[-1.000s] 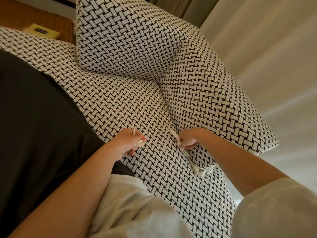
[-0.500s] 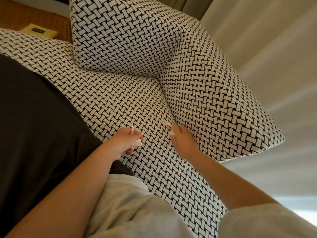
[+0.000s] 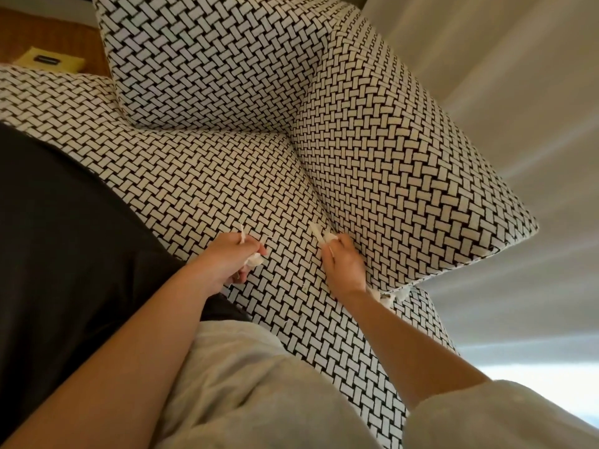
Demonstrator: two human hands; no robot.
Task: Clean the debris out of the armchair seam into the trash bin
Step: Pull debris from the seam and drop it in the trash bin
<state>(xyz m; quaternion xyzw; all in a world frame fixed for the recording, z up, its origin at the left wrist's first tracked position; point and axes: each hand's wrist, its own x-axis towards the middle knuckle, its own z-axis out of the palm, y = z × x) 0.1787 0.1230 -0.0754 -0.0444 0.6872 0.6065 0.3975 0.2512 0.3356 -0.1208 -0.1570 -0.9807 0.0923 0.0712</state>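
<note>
a yellow box (image 3: 48,60) on wood; pale curtains (image 3: 518,92) at right.

The armchair (image 3: 227,176) wears a black-and-white basketweave pattern; the debris (image 3: 316,233) scraps are cream-white.

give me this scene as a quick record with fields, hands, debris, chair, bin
left hand: closed on white scraps
right hand: at the seam, pinching a white strip
seam: between seat cushion and armrest
leftover debris: white bits at the seam's front end
armchair: black-and-white woven pattern
trash bin: not in view
</note>
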